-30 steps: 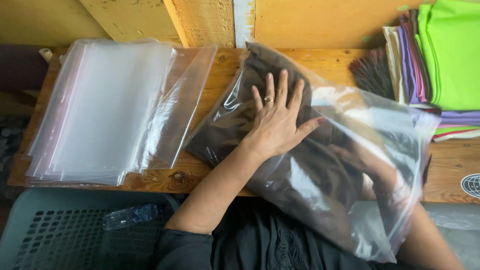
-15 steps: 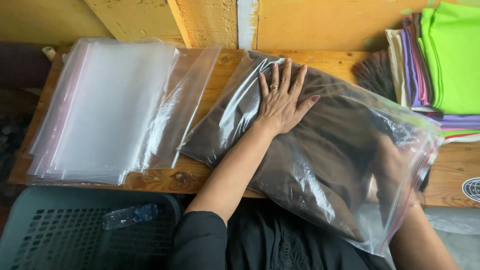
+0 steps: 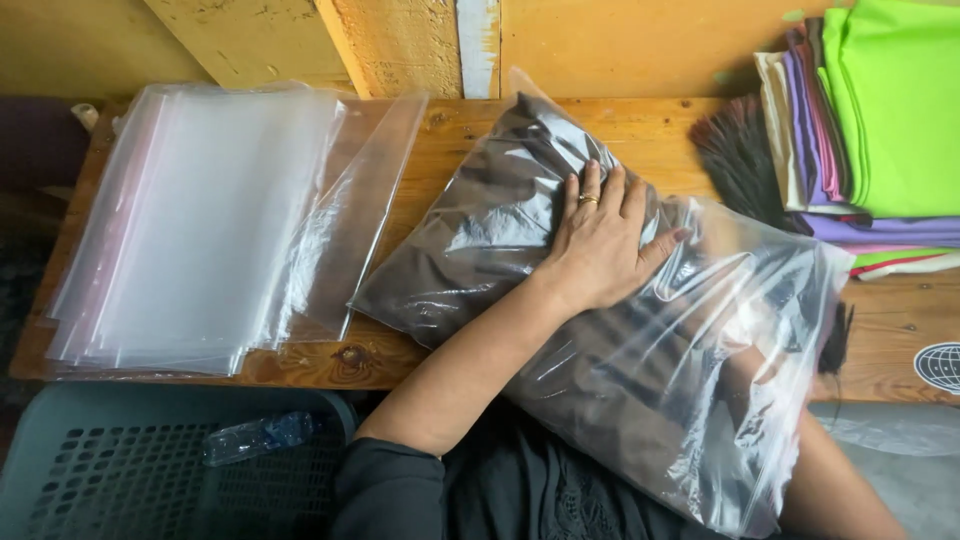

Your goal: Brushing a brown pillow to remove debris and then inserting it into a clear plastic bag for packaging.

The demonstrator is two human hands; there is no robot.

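A wooden tabletop (image 3: 640, 125) runs along a yellow painted wall (image 3: 620, 45), and I work at its near edge. My left hand (image 3: 605, 240) lies flat, fingers spread, palm down on a large clear plastic bag (image 3: 770, 300) that holds a dark brown folded cloth (image 3: 480, 250); there is a ring on one finger, and the hand presses rather than grips. My right hand (image 3: 745, 375) is inside the open mouth of the bag, seen only dimly through the crinkled plastic, so I cannot tell whether it is closed on the cloth or just resting against it. The bag lies slantwise across the middle of the tabletop, its closed end toward the wall and its open end hanging over the near edge toward my lap.

To the left, well apart from the bag, a stack of empty clear bags (image 3: 210, 220) lies flat. At the far right a pile of folded cloths (image 3: 880, 120), bright green on top with purple and cream below, sits just beside a dark fringed piece (image 3: 735, 155). Below the tabletop on the left stands a grey perforated crate (image 3: 120, 470) with a small plastic bottle (image 3: 255, 437) lying on it.
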